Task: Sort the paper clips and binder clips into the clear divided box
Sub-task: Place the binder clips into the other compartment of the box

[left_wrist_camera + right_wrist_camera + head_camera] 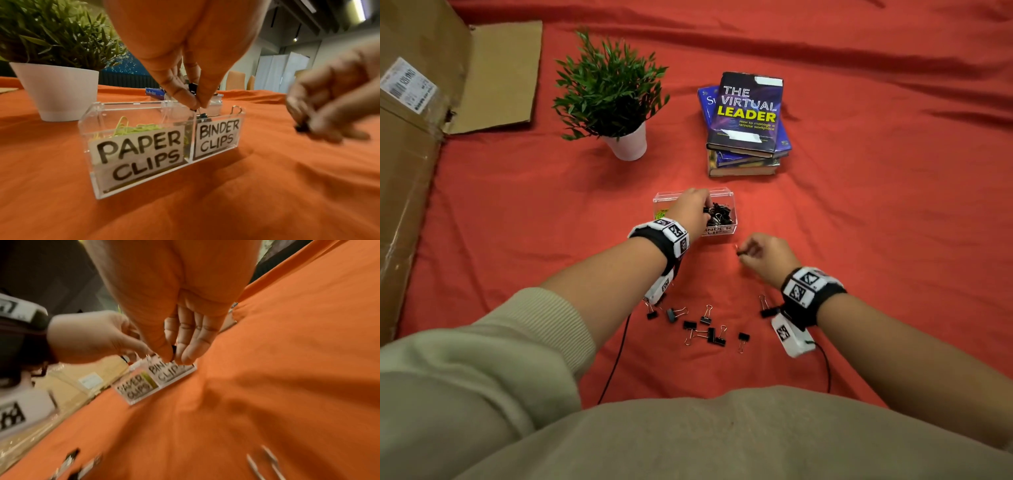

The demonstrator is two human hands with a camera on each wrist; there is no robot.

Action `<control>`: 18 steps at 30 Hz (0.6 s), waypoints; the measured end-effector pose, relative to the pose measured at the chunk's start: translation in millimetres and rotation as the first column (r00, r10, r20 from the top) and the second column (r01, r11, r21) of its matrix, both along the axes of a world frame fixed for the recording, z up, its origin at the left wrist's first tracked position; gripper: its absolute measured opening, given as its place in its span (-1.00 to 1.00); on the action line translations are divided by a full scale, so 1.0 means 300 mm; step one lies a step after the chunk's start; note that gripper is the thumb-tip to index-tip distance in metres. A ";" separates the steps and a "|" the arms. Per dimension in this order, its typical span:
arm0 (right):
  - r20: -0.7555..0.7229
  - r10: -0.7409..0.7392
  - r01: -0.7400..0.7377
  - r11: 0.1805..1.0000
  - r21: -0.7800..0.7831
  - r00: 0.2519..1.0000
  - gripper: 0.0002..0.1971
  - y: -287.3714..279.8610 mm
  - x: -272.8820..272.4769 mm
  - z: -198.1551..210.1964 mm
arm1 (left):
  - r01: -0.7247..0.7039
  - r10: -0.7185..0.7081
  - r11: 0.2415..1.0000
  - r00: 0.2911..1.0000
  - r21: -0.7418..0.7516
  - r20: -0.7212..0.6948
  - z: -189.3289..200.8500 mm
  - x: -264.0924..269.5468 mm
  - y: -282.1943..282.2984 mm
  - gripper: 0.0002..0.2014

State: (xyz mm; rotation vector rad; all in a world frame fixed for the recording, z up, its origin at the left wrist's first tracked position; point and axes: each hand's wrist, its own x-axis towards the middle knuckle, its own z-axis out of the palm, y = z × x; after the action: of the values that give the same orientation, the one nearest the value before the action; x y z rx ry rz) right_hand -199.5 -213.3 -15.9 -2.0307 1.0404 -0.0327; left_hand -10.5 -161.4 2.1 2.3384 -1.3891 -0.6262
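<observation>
Box: clear acrylic divided box (144,162) sat on the orange-red cloth (859,222), lid hinged open at the back. Two handwritten black-on-white labels on its front wall: "PAPER CLIPS" on the left cell, "BINDER CLIPS" on the right cell.
Paper clips: yellow-green wire paper clips (131,128) lay in the left cell.
Binder clips in box: black binder clips with silver wire handles (719,214) were piled in the right cell.
Loose clips: about ten black binder clips (702,325) were scattered on the cloth near the person, between the two forearms, well apart from the box.
Left grip: left hand (690,209) was over the box, fingertips (185,97) pinching a small black binder clip (193,88) just above the divider, on the right-cell side.
Right grip: right hand (765,253) was just right of the box, thumb and fingers curled on a small black binder clip (173,348); view blurred.
Wrists: black bands with white square-coded marker blocks (671,234) on both, thin black cables trailing.
Books: stack of hardbacks (748,126) beyond the box; top cover read "THE VIRTUAL LEADER – How to manage a remote workplace".
Plant: green leafy plant in a white tapered pot (628,142) left of the books.
Carton: brown cardboard carton (414,137), taped, white barcode label, at far left.
</observation>
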 end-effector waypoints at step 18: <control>-0.292 0.179 -0.201 0.979 -0.047 0.940 -0.86 -0.086 0.042 0.063 | 0.407 -0.410 0.893 0.912 0.193 -0.028 -0.044 -0.141 0.300 -0.73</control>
State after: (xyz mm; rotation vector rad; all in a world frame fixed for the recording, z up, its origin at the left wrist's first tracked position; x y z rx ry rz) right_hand -186.8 -239.2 3.0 -2.2427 1.0236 0.3375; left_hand -52.9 -71.4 -11.2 2.2011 -1.9298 -0.9004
